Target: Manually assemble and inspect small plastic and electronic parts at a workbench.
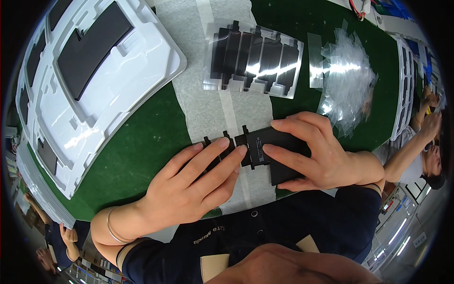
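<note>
A flat black rectangular part (263,140) with small tabs on its left edge lies on a grey-white cloth strip (208,109) over the green table. My right hand (321,156) grips it from the right, thumb under and fingers over its top. My left hand (194,182) rests on the part's left end, fingertips pressing a black tabbed piece (222,142) at the seam. Much of the part is hidden under both hands.
A stack of white moulded trays (99,80) with black inserts fills the left. A sheet of black tabbed pieces under clear film (255,59) lies behind. A heap of clear film scraps (347,80) sits at the right. Another person's arm (406,154) is at the far right.
</note>
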